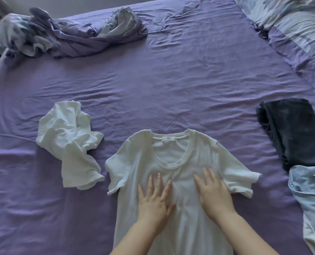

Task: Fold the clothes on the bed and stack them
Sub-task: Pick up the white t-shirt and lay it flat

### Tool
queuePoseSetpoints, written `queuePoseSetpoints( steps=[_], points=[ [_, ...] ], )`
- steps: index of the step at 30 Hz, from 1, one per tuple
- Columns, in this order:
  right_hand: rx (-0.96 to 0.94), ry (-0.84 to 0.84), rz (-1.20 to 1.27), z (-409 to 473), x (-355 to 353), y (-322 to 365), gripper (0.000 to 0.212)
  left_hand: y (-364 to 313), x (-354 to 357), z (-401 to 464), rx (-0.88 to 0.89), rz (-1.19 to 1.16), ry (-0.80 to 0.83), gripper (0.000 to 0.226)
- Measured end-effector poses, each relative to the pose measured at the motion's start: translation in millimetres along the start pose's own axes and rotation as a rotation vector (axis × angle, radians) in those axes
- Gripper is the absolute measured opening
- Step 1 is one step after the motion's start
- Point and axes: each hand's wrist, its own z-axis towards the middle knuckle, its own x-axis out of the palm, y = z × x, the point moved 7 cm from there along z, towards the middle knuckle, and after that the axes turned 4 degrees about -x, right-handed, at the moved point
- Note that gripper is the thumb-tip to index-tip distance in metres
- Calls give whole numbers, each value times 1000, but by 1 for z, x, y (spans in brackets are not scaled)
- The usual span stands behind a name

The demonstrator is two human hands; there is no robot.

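White t-shirt [180, 162] flat under left hand [154, 201], right hand [214, 192], seemingly pressed.

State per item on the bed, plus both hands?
white T-shirt: spread flat, unfolded, neck away from the person
crumpled white garment: bunched, unfolded
dark garment: folded
light blue garment: loose, partly out of frame
bedding heap: rumpled
left hand: open, flat on the T-shirt
right hand: open, flat on the T-shirt
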Motion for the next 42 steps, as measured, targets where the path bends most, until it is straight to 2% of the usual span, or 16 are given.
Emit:
queuePoseSetpoints(
  steps=[2,4,5,8,10,14,16,19,21,23,26,28,31,35,39,42],
  points=[
    [116,37,18,3,-8,11,61,23,2,-5,-9,-11,8,66],
    [118,60,17,16,-10,30,58,41,1,-7,-9,-24,-15,64],
    [78,71,17,22,-13,46,59,48,0,-8,-7,-30,-38,63],
    [-219,54,-2,48,-18,105,71,66,-9,-9,-15,-58,-70,60],
    [-356,-15,-44,69,-20,134,68,77,-20,-8,-21,-79,-127,58],
    [-476,-44,25,99,-40,184,50,116,-47,14,-76,-161,-332,56],
    [-476,80,-5,113,-33,193,51,138,-56,29,-182,-149,-304,72],
    [-455,167,-68,120,-25,198,52,150,-63,45,-227,-84,-171,84],
    [-433,176,-97,121,-24,197,53,152,-73,49,-224,-49,-203,87],
    [-444,114,-121,118,-26,198,54,155,-87,46,-240,-154,-281,82],
    [-472,-4,-129,111,-30,197,56,165,-95,45,-248,-296,-299,82],
    [-515,-36,-131,104,-27,203,57,172,-114,47,-225,-219,-464,88],
    [-531,-7,-137,103,-16,212,73,180,-117,53,-219,-27,-508,82],
    [-464,65,-158,106,7,207,72,165,-98,41,-153,118,-545,60],
    [-470,-36,-139,87,13,177,67,128,-53,19,30,169,-419,45],
    [-405,-96,-103,57,19,138,67,108,-19,0,8,99,-298,49]
  ],
)
